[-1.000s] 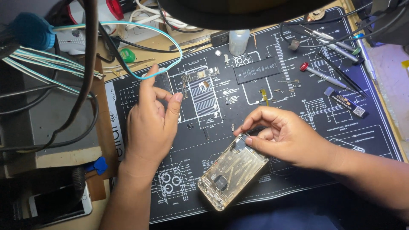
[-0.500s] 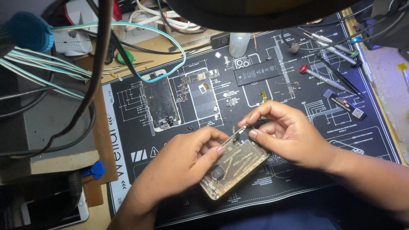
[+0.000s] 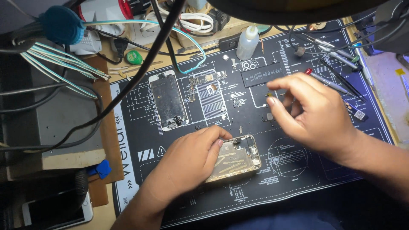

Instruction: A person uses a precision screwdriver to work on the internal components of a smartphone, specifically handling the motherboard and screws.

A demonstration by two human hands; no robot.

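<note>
Right hand point(image 3: 313, 113) now off 1 phone chassis point(image 3: 234, 159), fingers loosely pinched; left hand point(image 3: 191, 164) fingers gripping it.

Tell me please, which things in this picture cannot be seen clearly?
- Head view: the near part of the opened phone housing is hidden under the left hand.
- Head view: whether the right hand pinches a small part cannot be told; its fingertips cover that spot.
- Head view: the white phone at lower left is cut by the edge and in shadow.
- Head view: the tiny parts on the repair mat are too small to identify.
</note>
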